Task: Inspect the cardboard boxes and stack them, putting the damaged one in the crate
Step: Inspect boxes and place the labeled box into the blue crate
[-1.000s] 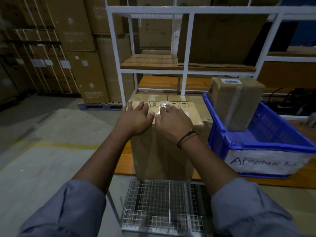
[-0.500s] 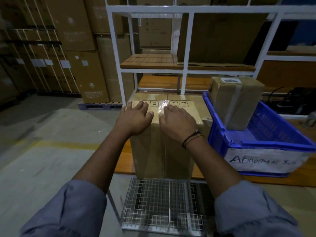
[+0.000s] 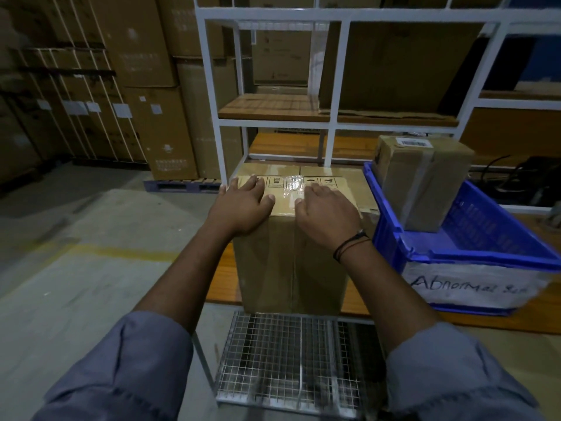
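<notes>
- Head view: left hand (image 3: 243, 208) and right hand (image 3: 329, 218) press flat, fingers relaxed, atop the taped cardboard box (image 3: 291, 262), gripping nothing.
- Second box (image 3: 315, 171) behind is mostly hidden.

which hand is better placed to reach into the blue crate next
Right, probably. The right hand rests on the tall box at the side next to the blue crate; the left hand would have to cross over it.

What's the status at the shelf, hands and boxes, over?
Both open: left hand and right hand flat on top of the front box. A second box right behind it. Taped box stands in the blue crate. No obstruction seen.
</notes>
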`<action>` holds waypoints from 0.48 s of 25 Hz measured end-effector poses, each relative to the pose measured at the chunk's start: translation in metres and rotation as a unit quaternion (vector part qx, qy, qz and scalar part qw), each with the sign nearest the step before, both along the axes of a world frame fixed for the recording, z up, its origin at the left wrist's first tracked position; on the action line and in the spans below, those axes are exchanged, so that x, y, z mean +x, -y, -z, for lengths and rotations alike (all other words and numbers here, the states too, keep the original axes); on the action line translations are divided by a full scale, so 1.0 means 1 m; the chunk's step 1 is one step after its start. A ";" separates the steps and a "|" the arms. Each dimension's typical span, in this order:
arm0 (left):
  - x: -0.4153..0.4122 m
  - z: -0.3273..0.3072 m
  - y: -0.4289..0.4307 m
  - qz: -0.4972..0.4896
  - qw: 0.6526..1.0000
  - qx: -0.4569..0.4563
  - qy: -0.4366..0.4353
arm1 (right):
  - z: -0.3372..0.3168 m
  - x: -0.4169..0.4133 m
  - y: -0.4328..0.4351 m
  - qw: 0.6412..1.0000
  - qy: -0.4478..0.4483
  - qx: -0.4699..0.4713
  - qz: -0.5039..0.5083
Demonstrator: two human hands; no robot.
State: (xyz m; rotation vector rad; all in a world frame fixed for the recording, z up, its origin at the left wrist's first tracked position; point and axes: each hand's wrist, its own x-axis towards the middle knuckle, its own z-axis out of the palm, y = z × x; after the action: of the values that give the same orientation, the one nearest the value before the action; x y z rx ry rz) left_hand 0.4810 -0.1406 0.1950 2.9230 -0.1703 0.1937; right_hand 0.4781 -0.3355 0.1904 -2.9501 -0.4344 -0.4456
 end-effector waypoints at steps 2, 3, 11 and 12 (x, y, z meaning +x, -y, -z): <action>-0.001 0.000 0.000 0.004 1.000 -0.002 0.003 | 0.000 0.001 0.008 1.000 0.008 -0.006 0.017; -0.001 0.000 -0.001 0.004 1.000 -0.002 0.002 | 0.002 0.002 0.009 1.000 0.010 -0.007 0.021; -0.005 0.000 -0.005 0.013 0.999 -0.028 -0.010 | 0.000 -0.008 0.019 0.988 0.046 0.146 -0.025; -0.007 0.000 -0.010 0.016 0.999 -0.036 -0.011 | 0.002 -0.008 0.027 0.970 0.074 0.233 -0.018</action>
State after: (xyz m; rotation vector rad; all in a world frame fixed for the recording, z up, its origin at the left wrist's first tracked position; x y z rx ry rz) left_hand 0.4738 -0.1304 0.1950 2.8469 -0.2036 0.1603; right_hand 0.4699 -0.3628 0.1886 -2.4623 -0.3409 -0.6638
